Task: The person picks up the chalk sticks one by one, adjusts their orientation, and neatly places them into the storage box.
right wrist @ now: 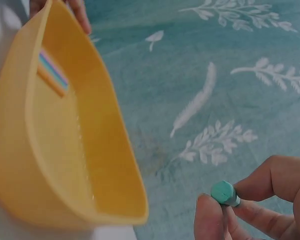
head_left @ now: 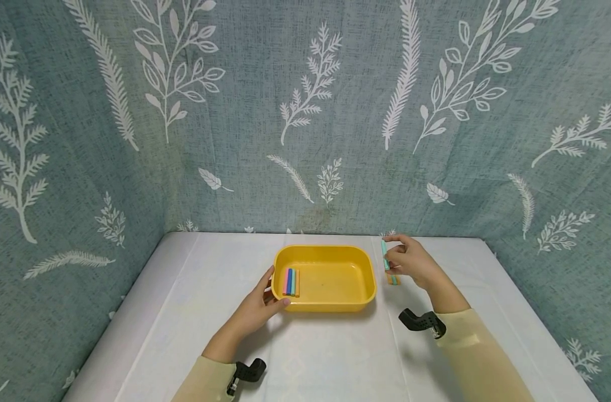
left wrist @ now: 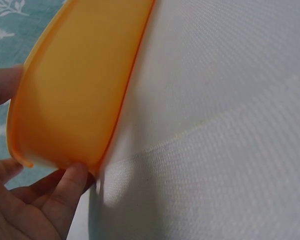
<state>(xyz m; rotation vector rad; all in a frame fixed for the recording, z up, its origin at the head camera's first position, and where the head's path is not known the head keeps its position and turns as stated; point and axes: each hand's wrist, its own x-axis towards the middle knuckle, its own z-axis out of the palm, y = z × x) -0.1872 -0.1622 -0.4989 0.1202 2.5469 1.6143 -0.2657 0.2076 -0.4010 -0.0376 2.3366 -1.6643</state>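
My left hand (head_left: 257, 310) grips the left end of a shallow yellow plastic tray (head_left: 330, 306), thumb at the front corner and fingers along the outer side. In the left wrist view, the fingertips hold the tray wall (left wrist: 80, 90) near its corner. Inside the tray at the left lie several chalk sticks side by side, among them a blue chalk (head_left: 289, 282) and an orange chalk (head_left: 297, 283). Right of the tray, my right hand (head_left: 411, 261) pinches a mint-green chalk (right wrist: 223, 192) between thumb and fingers. Beneath that hand, partly hidden, more orange and green chalks (head_left: 394, 280) lie on the table.
A white cloth covers the table (head_left: 325, 357). Behind it and along both sides hangs a blue-green curtain (head_left: 245, 111) with white leaf prints. Black wrist mounts (head_left: 423, 322) sit at both sleeves.
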